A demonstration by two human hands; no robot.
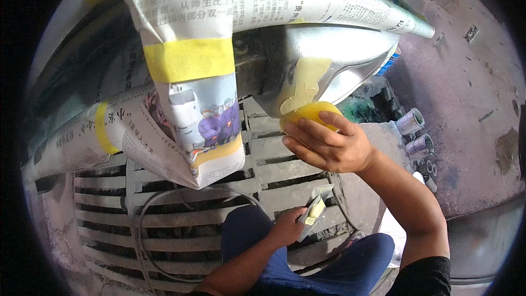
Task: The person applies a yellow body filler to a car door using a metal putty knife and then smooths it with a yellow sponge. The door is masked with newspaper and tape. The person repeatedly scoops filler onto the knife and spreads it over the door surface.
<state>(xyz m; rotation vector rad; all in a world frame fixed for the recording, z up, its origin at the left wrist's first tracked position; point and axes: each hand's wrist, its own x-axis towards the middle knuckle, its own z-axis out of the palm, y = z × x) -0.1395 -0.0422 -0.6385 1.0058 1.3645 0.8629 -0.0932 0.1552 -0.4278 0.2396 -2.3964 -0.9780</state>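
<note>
My right hand (331,145) grips a yellow flexible spreader (313,112), its fingers laid across the near face. The spreader's edge meets the lower end of a pale yellow putty patch (308,81) on a silver vehicle panel (339,44). The patch looks smooth higher up and ridged near the spreader. Lower down, close to my knees, my left hand (286,227) is closed around a grey metal putty knife (323,191). A lump of light yellow putty (314,212) sits on its blade. The knife's handle is mostly hidden in that hand.
Newspaper masking (189,11) with yellow tape (192,59) hangs close on the left. Slatted floor grating (219,235) lies below, with a hose (143,230) looped over it. Several cans (411,121) stand at right, and a blue can (388,62) sits behind the panel.
</note>
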